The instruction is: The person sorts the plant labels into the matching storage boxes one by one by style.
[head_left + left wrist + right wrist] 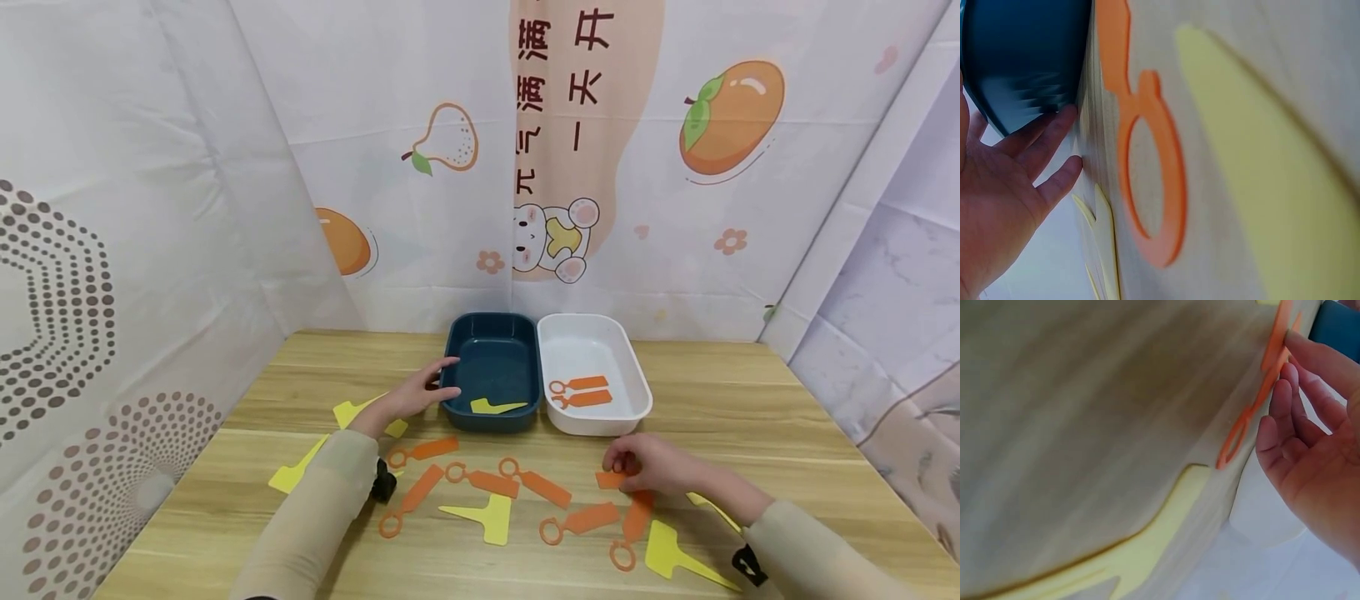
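Note:
My left hand [408, 394] rests its spread fingers against the left side of a dark blue plastic bin [493, 367]. In the left wrist view those fingertips [1067, 115] lie along the bin's wall and hold nothing. A yellow T-shaped plant label [495, 407] lies inside this bin. My right hand [663, 465], in front of the white bin [588, 346], pinches an orange ring-ended tag [1267, 381] between thumb and fingers, low over the table. Another orange tag [637, 518] lies just under this hand. Two orange tags [587, 398] are in the white bin.
Several orange tags [491, 483] and yellow labels [495, 521] lie scattered over the wooden table [420, 567], some beneath the forearms. One yellow label [300, 468] is out by the left arm. A printed curtain [450, 250] hangs behind the bins.

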A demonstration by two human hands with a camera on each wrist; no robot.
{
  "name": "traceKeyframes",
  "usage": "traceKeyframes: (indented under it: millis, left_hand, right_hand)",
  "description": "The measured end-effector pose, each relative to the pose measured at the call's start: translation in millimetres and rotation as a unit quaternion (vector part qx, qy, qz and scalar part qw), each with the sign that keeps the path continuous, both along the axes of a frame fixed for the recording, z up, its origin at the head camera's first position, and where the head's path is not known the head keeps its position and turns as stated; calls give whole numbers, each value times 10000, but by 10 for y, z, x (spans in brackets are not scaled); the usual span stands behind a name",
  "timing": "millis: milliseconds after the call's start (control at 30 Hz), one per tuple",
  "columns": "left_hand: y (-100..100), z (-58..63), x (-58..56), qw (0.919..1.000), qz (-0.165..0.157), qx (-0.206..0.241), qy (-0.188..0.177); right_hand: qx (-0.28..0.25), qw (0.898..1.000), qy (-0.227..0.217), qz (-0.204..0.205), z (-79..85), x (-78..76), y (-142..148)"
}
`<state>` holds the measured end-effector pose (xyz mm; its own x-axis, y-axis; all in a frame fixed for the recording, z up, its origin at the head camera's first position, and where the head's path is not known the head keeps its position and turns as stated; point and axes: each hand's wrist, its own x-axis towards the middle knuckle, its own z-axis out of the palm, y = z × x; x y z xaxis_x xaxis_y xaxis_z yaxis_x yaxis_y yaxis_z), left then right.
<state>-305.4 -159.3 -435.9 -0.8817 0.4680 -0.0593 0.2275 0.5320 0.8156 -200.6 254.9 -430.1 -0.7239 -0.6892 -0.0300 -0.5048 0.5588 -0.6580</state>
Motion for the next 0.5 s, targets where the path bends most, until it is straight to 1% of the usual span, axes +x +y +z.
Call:
traceKeyframes:
  millis: [100,200,333,500]
  left_hand:
    - [5,0,7,10000,-23,-1,-11]
    - [7,-8,8,10000,-76,-14,37]
    - [9,-20,-2,10000,-50,-13,44]
    - [13,-21,-9,10000,-11,-6,4]
  right_hand:
    - [-10,9997,-208,101,-5,-31,2]
    - [63,9995,-289,138,-15,-51,0]
    - [159,9995,-254,141,-10,-52,-9]
    - [127,9996,-225,119,7,-45,-14]
